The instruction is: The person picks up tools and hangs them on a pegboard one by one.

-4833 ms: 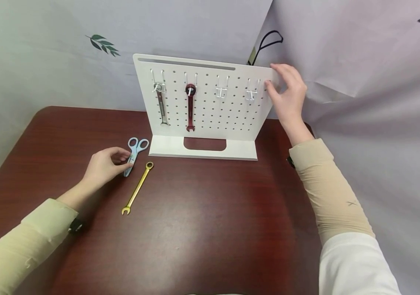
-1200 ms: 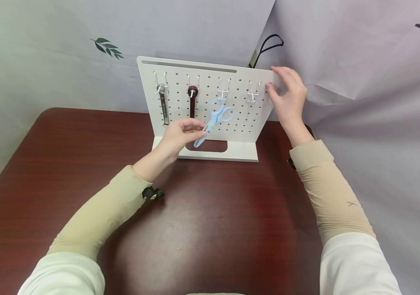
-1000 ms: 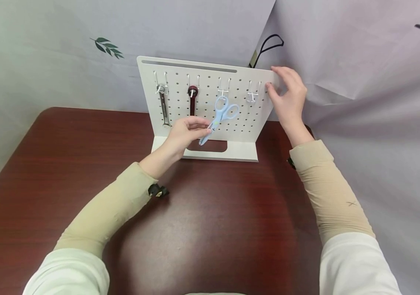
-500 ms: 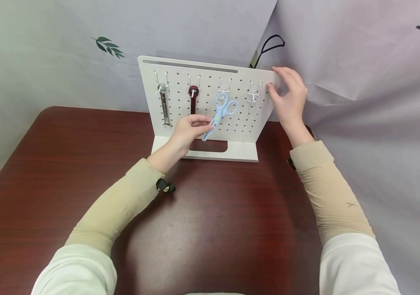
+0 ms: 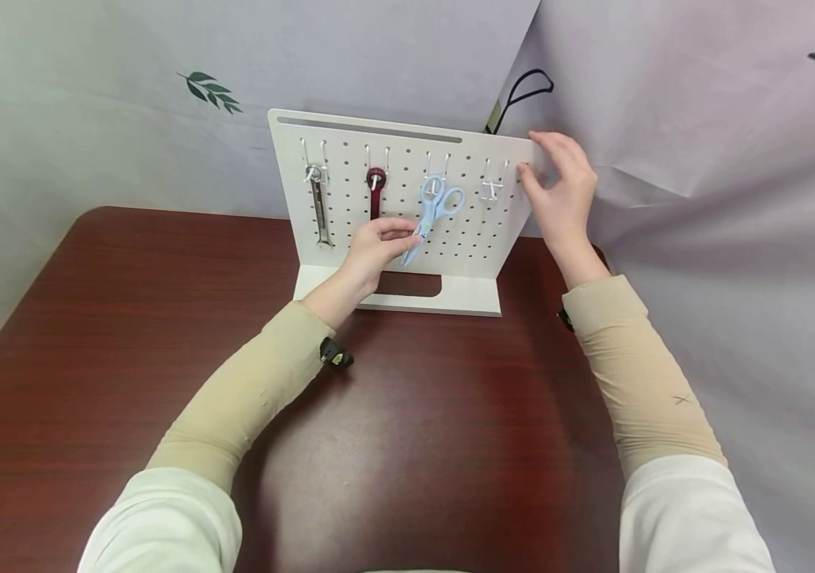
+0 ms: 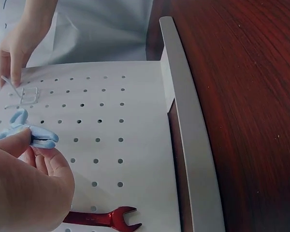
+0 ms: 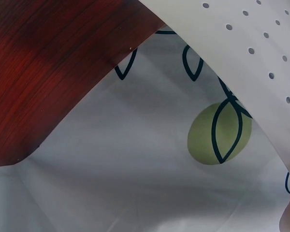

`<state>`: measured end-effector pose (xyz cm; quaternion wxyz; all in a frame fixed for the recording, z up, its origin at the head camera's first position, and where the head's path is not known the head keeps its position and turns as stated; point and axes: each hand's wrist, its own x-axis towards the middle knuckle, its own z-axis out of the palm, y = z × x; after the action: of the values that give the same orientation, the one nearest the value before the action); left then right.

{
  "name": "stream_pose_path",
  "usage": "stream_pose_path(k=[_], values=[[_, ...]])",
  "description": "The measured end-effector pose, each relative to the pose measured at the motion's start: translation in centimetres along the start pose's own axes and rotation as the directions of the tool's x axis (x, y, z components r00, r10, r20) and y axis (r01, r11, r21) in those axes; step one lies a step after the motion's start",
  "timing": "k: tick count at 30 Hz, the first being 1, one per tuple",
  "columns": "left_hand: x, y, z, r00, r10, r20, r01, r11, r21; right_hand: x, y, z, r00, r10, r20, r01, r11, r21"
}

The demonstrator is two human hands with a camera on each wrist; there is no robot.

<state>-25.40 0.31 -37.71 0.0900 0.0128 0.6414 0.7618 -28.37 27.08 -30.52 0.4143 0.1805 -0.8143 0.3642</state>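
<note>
Left arm (image 5: 246, 390) and right arm (image 5: 640, 378) outstretched, left grip (image 5: 377, 247) pinching, right grip (image 5: 565, 185) clasping

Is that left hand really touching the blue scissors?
Touching. The left wrist view shows it: the left hand pinches the blue scissors, with its thumb lying right against them.

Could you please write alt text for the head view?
A person's left hand pinches tilted blue scissors before a white pegboard where a silver wrench and a red wrench hang; the right hand grips the pegboard's upper right corner.
</note>
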Motion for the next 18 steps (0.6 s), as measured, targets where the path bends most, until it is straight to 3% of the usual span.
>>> stream_pose_path(k=[7, 18], values=[[0.65, -0.47, 0.23, 0.999, 0.032, -0.004, -0.032, 0.999, 0.009, 0.02, -0.22, 0.15, 0.998, 0.058, -0.025, -0.057, 0.997, 0.048], [0.83, -0.82, 0.51, 0.996, 0.078, -0.048, -0.078, 0.997, 0.02, 0.01, 0.0, 0.11, 1.0, 0.029, -0.009, -0.029, 0.999, 0.013]])
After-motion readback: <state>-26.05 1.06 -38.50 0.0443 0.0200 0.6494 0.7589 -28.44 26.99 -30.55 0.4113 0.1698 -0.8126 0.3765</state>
